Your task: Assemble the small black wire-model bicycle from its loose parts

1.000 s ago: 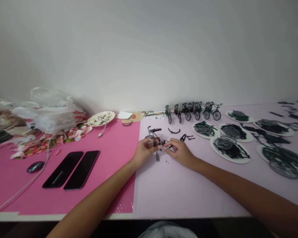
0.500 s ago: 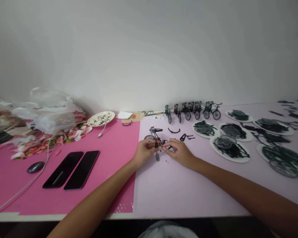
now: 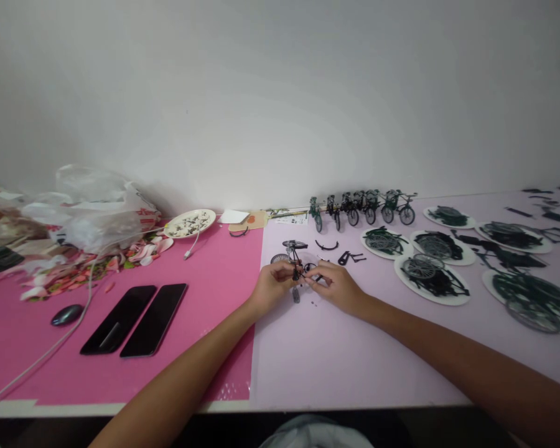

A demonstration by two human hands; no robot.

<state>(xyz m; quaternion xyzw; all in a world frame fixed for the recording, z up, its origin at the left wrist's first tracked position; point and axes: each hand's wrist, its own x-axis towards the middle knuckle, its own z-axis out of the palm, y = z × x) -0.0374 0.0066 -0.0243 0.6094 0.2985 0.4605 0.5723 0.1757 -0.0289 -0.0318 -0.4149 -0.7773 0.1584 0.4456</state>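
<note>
Between my two hands is a small dark model bicycle [image 3: 295, 245], partly assembled, with a grey wheel showing behind my left fingers. My left hand [image 3: 271, 287] pinches its frame from the left side. On the right, my right hand [image 3: 336, 285] has thumb and forefinger closed at a small dark part against the bicycle; fingers hide most of that part. Just beyond my right hand lie a curved black piece [image 3: 327, 244] and a black chain-guard-like piece [image 3: 344, 257]. Two tiny dark bits [image 3: 313, 303] rest on the pale sheet near my hands.
Several finished model bicycles [image 3: 371, 208] stand along the wall. White plates [image 3: 452, 301] of bicycle parts spread over the right side. On the pink left side are two phones [image 3: 154, 320], a mouse [image 3: 66, 315], a plate of small bits [image 3: 190, 224], a cable and plastic bags [image 3: 98, 211].
The model bicycle has turned slightly between my fingers, its upper end shifting a little. Both hands stay in nearly the same place and keep their grip.
</note>
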